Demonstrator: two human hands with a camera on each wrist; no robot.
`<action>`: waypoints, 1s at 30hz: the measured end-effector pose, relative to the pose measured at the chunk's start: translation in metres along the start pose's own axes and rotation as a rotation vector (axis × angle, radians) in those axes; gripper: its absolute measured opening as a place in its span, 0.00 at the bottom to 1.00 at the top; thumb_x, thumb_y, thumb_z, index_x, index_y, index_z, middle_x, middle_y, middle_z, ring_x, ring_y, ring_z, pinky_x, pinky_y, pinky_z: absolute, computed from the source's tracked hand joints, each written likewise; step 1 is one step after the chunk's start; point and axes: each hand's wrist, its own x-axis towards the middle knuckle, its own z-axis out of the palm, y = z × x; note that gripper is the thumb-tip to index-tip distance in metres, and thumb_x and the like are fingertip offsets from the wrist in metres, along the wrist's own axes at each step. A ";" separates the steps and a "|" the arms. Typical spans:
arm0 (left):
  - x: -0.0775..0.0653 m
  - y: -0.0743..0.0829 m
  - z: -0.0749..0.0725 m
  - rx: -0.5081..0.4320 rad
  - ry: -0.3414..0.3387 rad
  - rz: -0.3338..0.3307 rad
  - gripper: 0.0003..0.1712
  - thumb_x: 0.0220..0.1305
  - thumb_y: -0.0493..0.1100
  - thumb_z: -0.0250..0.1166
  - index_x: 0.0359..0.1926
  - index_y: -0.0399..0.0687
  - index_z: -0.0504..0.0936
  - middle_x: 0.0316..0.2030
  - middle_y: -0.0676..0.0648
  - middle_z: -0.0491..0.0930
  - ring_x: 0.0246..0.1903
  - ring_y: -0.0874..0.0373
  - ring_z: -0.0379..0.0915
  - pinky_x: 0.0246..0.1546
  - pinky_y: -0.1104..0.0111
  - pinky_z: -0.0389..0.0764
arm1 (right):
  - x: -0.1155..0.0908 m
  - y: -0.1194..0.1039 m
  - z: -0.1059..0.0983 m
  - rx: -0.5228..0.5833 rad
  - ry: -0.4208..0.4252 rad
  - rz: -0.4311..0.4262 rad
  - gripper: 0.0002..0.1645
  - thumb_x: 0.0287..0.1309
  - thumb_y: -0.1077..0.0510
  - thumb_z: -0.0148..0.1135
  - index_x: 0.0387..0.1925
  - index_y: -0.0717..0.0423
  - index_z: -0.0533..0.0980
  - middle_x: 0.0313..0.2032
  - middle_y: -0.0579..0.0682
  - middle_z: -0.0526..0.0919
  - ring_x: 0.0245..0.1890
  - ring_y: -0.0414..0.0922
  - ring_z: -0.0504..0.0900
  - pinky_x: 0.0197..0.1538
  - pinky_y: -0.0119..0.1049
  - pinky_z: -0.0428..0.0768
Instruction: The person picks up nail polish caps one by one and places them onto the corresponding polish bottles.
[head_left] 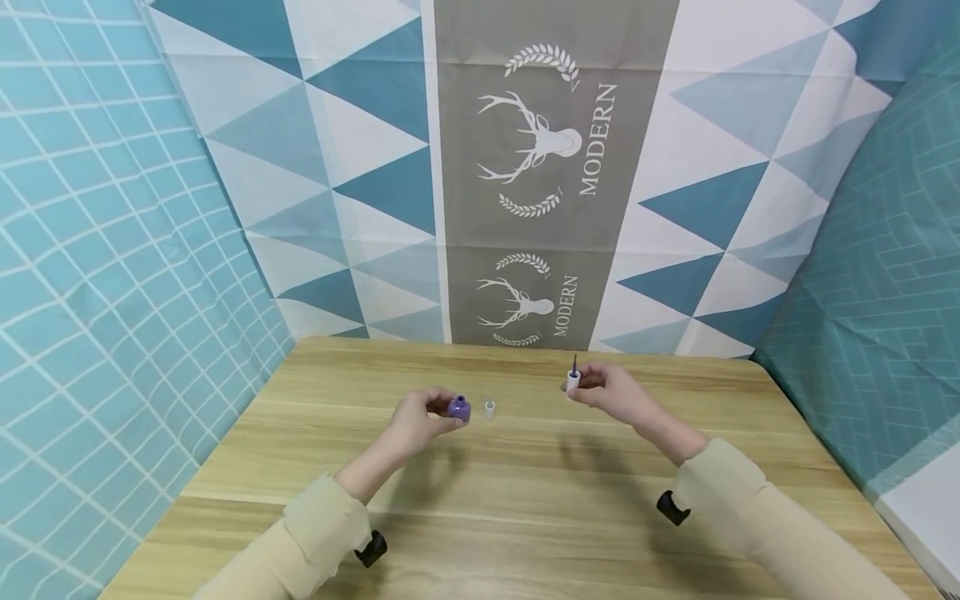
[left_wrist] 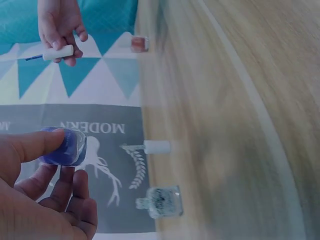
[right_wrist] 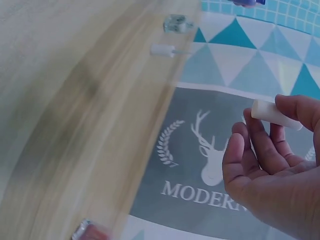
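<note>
While left fingers (left_wrist: 59,192) hold 1 purple bottle (head_left: 459,411) | right fingers (right_wrist: 267,150) pinch 1 white cap (head_left: 573,382), brush (head_left: 574,365) upward

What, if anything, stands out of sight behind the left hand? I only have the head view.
Observer: A clear bottle. The left wrist view shows it standing on the table, beside the upright white cap.
Operator: Is that bottle closed?
Observer: No, its neck is bare.
Operator: And is anything hidden by the right hand, the one pinching the brush cap?
Observer: Yes, a small red bottle; both wrist views catch it.
</note>
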 end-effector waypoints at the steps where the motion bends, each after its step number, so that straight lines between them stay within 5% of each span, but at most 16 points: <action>1: -0.001 0.002 0.000 0.003 0.000 0.007 0.16 0.51 0.35 0.71 0.43 0.42 0.82 0.35 0.49 0.81 0.38 0.57 0.74 0.37 0.66 0.77 | -0.002 -0.001 -0.002 0.002 -0.001 -0.006 0.18 0.60 0.57 0.61 0.47 0.65 0.74 0.46 0.60 0.81 0.45 0.47 0.79 0.47 0.39 0.78; 7: -0.007 0.017 -0.003 0.027 0.023 0.067 0.17 0.50 0.38 0.72 0.43 0.44 0.82 0.35 0.50 0.82 0.38 0.56 0.75 0.36 0.67 0.77 | -0.012 -0.008 -0.017 -0.005 0.035 -0.030 0.18 0.60 0.56 0.62 0.47 0.64 0.72 0.47 0.61 0.82 0.44 0.46 0.80 0.33 0.33 0.77; 12: -0.009 0.030 -0.006 0.048 0.053 0.129 0.16 0.50 0.38 0.72 0.43 0.44 0.82 0.36 0.50 0.83 0.38 0.58 0.77 0.39 0.67 0.76 | -0.019 -0.020 -0.027 -0.014 0.056 -0.002 0.22 0.59 0.54 0.62 0.49 0.64 0.70 0.48 0.62 0.80 0.33 0.43 0.78 0.20 0.35 0.71; 19: -0.014 0.050 -0.009 0.026 0.050 0.185 0.17 0.51 0.38 0.72 0.43 0.46 0.82 0.36 0.52 0.83 0.38 0.59 0.76 0.39 0.66 0.74 | -0.032 -0.036 -0.041 -0.145 0.138 -0.074 0.22 0.59 0.50 0.63 0.47 0.61 0.72 0.44 0.58 0.82 0.42 0.48 0.81 0.44 0.37 0.76; 30: -0.020 0.070 0.000 -0.100 0.042 0.202 0.17 0.51 0.38 0.72 0.44 0.45 0.83 0.36 0.49 0.83 0.38 0.59 0.77 0.45 0.60 0.77 | -0.046 -0.060 -0.048 -0.125 0.209 -0.129 0.20 0.58 0.50 0.64 0.46 0.59 0.72 0.40 0.56 0.81 0.34 0.44 0.81 0.39 0.29 0.77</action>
